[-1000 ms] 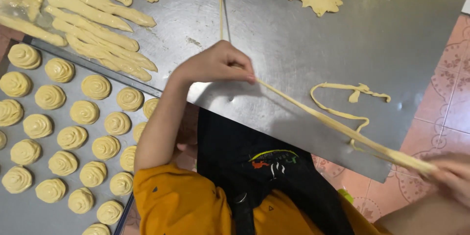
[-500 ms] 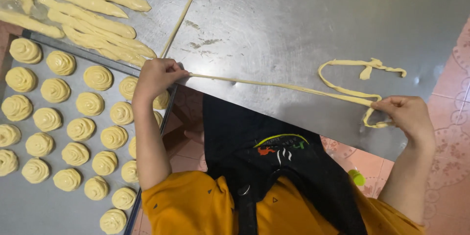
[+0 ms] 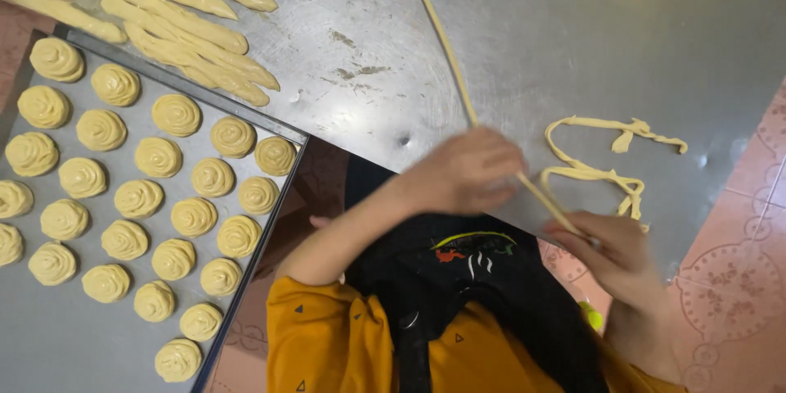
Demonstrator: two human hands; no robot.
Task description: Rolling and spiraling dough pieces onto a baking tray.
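**Q:** Since the earlier frame, what has shifted?

**A:** Both hands have drawn together. The left hand, formerly far out along the table's near edge, now sits just beside the right hand. The dough rope between them is correspondingly short.

**Q:** State of the fingers, and the rope's position?

**A:** Left fingers are curled over the rope at the near edge; right fingers pinch its lower end, just off the edge. The rope runs from the far edge diagonally to the hands.

**Q:** Probable failure, and its cause?

**A:** The rope is thin; a sharp pull, or drag across the metal edge, would likely snap it. Its free end hangs over the floor and could drop.

**Q:** Edges and open room?

**A:** Bare steel lies toward the far right corner. A looped dough scrap lies just beside the hands; thick dough rolls crowd the left end, with a tray of coiled pieces below.
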